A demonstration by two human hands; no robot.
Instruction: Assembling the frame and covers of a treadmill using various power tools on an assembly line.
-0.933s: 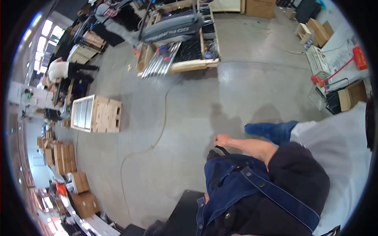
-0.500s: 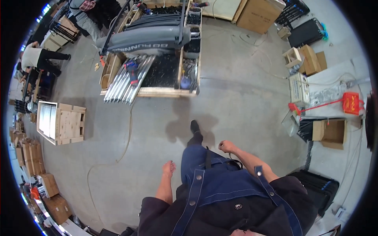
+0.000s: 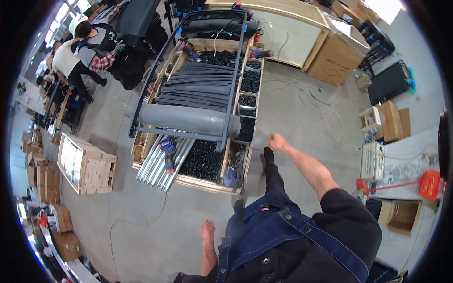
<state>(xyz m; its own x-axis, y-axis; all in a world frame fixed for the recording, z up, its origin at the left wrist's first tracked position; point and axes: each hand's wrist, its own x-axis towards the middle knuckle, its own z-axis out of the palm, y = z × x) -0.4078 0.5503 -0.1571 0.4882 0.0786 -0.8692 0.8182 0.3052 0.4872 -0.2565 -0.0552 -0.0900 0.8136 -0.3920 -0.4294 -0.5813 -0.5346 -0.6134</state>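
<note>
My left hand (image 3: 207, 229) hangs over the bare floor with its fingers loosely apart and nothing in it. My right hand (image 3: 278, 142) reaches forward beside the bench's right side, its fingers curled in with nothing visible in them. The wooden workbench (image 3: 212, 187) is ahead, slightly left. Silver metal tubes (image 3: 154, 165) lie across its near left corner, with a blue and red cordless drill (image 3: 168, 155) on top. Beside them a compartment holds black bolts (image 3: 204, 161). A black metal frame (image 3: 227, 101) and a grey padded roll (image 3: 186, 119) lie over the bench near dark flat bars (image 3: 198, 85).
A wooden crate (image 3: 96, 170) stands left of the bench. A thin hose (image 3: 137, 221) trails over the floor. Cardboard boxes (image 3: 337, 54) and a red long-handled dustpan (image 3: 428, 185) are at the right. Two people (image 3: 96, 52) stand at the far left.
I have walked forward, so the bench sits nearer and more of its far end shows. My right arm has swung forward. A person at the far left is now more fully in view.
</note>
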